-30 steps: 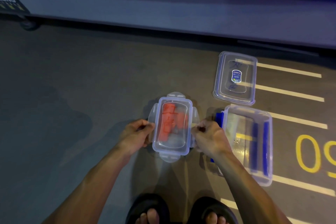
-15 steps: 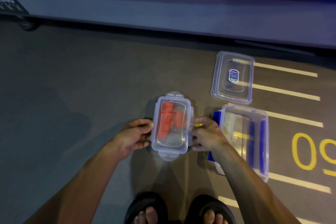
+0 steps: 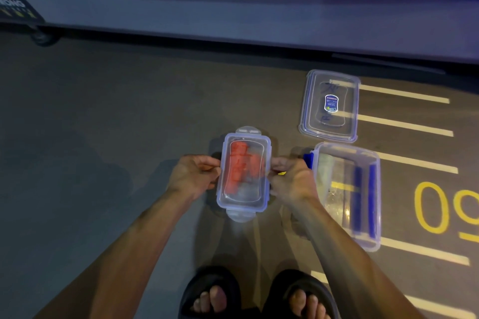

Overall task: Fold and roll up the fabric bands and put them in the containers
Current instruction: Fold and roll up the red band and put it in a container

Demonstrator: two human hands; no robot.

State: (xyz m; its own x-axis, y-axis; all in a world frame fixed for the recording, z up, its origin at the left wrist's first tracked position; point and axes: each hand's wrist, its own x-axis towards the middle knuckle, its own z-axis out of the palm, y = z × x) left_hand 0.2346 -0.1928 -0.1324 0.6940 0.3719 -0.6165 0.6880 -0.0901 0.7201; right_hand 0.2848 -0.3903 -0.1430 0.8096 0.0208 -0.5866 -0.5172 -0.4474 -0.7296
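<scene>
A small clear container (image 3: 243,202) with its lid on lies on the floor before my feet. Rolled red fabric bands (image 3: 239,167) show through the lid. My left hand (image 3: 193,176) grips the container's left side with curled fingers at the side latch. On the opposite side, my right hand (image 3: 291,180) holds the right latch the same way. The end latches stick out flat at the top and bottom. To the right stands a larger open container (image 3: 373,243) with blue fabric bands (image 3: 364,202) inside.
The larger container's loose lid (image 3: 311,122) with a blue label lies on the floor behind it. My sandalled feet (image 3: 254,295) are just below the small container. White and yellow painted lines (image 3: 414,163) cross the floor at right. A raised kerb (image 3: 233,21) runs along the back.
Both hands have pressed the side latches in against the small container, so the flaps no longer stick out. The view has shifted slightly.
</scene>
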